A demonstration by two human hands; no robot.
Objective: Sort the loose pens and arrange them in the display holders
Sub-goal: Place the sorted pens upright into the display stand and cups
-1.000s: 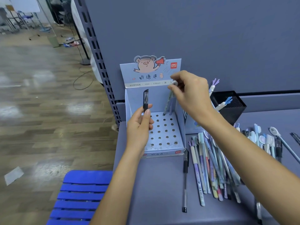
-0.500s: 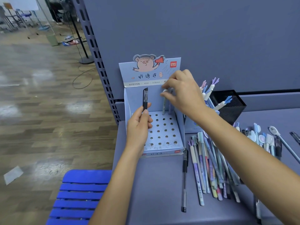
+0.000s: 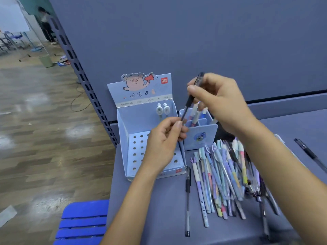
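I've got both hands on one slim black plastic pen. It's tilted, w/ its top end up and to the R of my landmark: the light-blue cardboard display box w/ pig cartoon header and hole-punched base.

L hand sits in front of the box and covers part of the holes. Its thumb and forefinger pinch the pen's lower end, other fingers curled under. R hand is above and R of the box, fingers curled round the pen's upper barrel. It's blurred, so I can't tell exact finger placement.

Inside the box, two white oval-capped pens stand upright in the back row, R side. Just beside the box's R wall is a small light-blue card pen cup w/ dividers. A few upright pastel pens stand in it, partly hidden by the R hand.

In front and R of the box, a pile of loose pastel pens lies overlapping, approx parallel, on the grey-blue tabletop. Below the box's front R corner, a capped black gel pen lies alone just beside the pile. Far R of the box, another dark pen lies well apart. Below-L of the box is a blue slatted plastic chair seat. Behind the box stands a grey panel wall.
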